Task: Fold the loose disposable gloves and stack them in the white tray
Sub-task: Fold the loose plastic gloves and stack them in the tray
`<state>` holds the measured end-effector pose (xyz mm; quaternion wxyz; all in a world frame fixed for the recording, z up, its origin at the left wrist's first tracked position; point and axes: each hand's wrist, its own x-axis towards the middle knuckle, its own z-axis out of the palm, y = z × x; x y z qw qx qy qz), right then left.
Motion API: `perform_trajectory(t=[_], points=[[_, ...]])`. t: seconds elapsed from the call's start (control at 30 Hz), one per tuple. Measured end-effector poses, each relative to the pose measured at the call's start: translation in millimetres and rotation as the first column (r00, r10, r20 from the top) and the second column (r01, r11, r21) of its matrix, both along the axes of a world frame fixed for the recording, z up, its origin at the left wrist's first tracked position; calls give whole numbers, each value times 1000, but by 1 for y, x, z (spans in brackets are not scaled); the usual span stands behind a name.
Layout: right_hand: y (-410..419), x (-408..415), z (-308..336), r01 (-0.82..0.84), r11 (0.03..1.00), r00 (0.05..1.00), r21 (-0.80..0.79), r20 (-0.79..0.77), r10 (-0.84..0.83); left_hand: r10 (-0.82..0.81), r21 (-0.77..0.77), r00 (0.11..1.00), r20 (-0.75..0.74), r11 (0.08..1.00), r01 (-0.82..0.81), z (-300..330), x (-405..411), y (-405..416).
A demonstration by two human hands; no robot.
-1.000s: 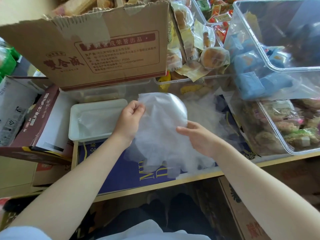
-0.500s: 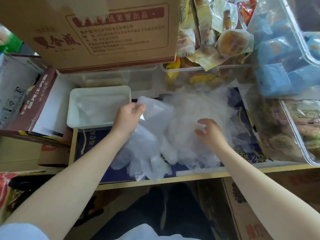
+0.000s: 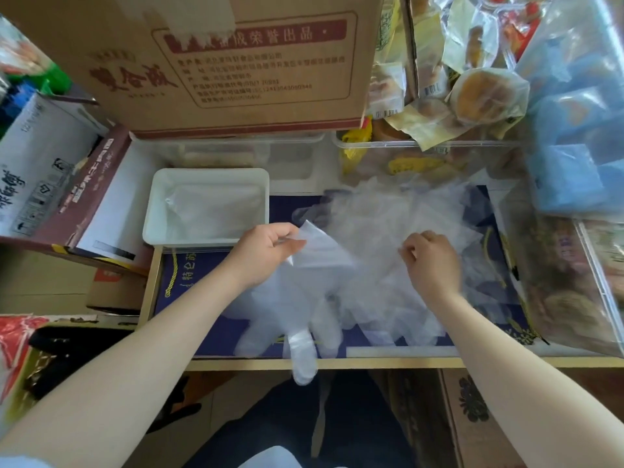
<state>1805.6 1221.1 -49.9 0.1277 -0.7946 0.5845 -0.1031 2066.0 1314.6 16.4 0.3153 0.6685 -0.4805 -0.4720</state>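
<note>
A clear disposable glove (image 3: pixel 300 298) hangs from my left hand (image 3: pixel 266 251), which pinches its cuff just right of the white tray (image 3: pixel 152 211). The glove's fingers droop over the front edge of the blue surface. Folded clear plastic lies inside the tray. A heap of loose clear gloves (image 3: pixel 398 224) is spread on the blue surface to the right. My right hand (image 3: pixel 432 261) sits on that heap with its fingers curled into the plastic.
A large cardboard box (image 3: pixel 236 62) stands behind the tray. Clear bins of wrapped snacks (image 3: pixel 472 96) and blue packets (image 3: pixel 574 146) crowd the back and right. An open maroon box (image 3: pixel 84 197) lies left of the tray. The wooden shelf edge (image 3: pixel 371 363) runs along the front.
My left hand has drawn one glove out of the heap toward the front, and it now hangs down. My right hand let go of it and dropped onto the heap.
</note>
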Motion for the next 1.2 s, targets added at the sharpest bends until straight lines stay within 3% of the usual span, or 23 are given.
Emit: perform_trajectory(t=[0.07, 0.13, 0.23, 0.37, 0.57, 0.63, 0.67, 0.7, 0.77, 0.83, 0.9, 1.03, 1.13, 1.2], points=[[0, 3, 21, -23, 993, 992, -119, 118, 38, -89, -35, 996, -30, 996, 88, 6, -2, -2], [1, 8, 48, -25, 982, 978, -190, 199, 63, -184, -120, 983, 30, 975, 186, 14, -8, -5], [5, 17, 82, -107, 943, 957, -315, 223, 183, -284, -191, 956, 69, 937, 293, 31, -17, -12], [12, 29, 106, -190, 899, 939, -395, 194, 284, -462, -215, 887, 13, 865, 454, 55, -26, -19], [17, 34, 127, -266, 848, 860, -458, 286, 424, -335, -452, 937, 104, 823, 344, 57, -26, -23], [11, 28, 128, -130, 922, 880, -365, 386, 276, -317, -504, 937, 147, 791, 347, 59, -18, -23], [8, 24, 127, -30, 978, 867, -208, 482, 129, -315, -519, 935, 165, 778, 354, 59, -14, -23], [6, 21, 127, 21, 1000, 802, 16, 597, -27, -316, -523, 932, 177, 772, 361, 60, -11, -22], [0, 20, 123, -89, 924, 560, 371, 786, -262, -324, -493, 929, 180, 788, 370, 59, -5, -21], [-7, 17, 120, -204, 879, 441, 430, 842, -309, -333, -452, 928, 166, 811, 372, 60, -1, -20], [-10, 22, 124, -260, 881, 424, 395, 867, -263, -336, -422, 930, 149, 829, 367, 61, 3, -17], [-14, 32, 130, -206, 938, 443, 278, 881, -164, -241, -344, 962, 129, 899, 272, 58, 14, -18], [-7, 39, 137, -147, 974, 585, 174, 809, -56, -98, -205, 982, 164, 970, 131, 42, 33, -27], [-1, 42, 146, -195, 973, 685, 122, 727, 46, 37, -141, 986, 163, 990, -13, 32, 45, -32]])
